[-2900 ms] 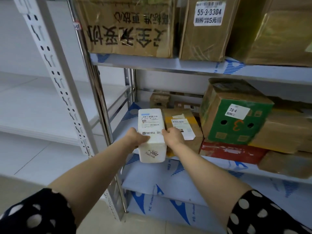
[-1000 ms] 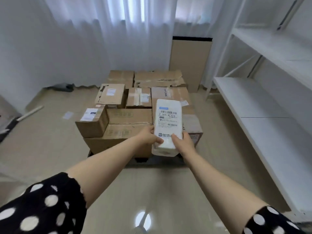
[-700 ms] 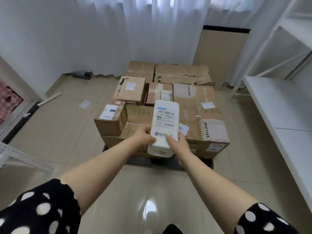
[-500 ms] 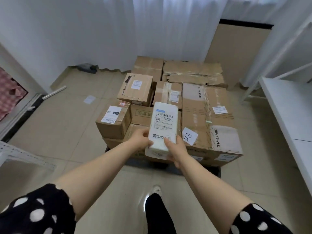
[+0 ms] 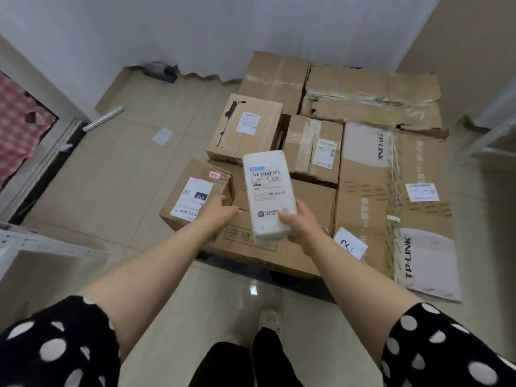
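White parcel — in right hand

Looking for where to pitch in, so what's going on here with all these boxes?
A person in dotted sleeves stands over a pile of cardboard boxes on the floor. The right hand grips a white labelled parcel by its near end, held above the pile. The left hand holds nothing and reaches toward a small box marked 010 at the pile's left edge; whether it touches it is unclear.
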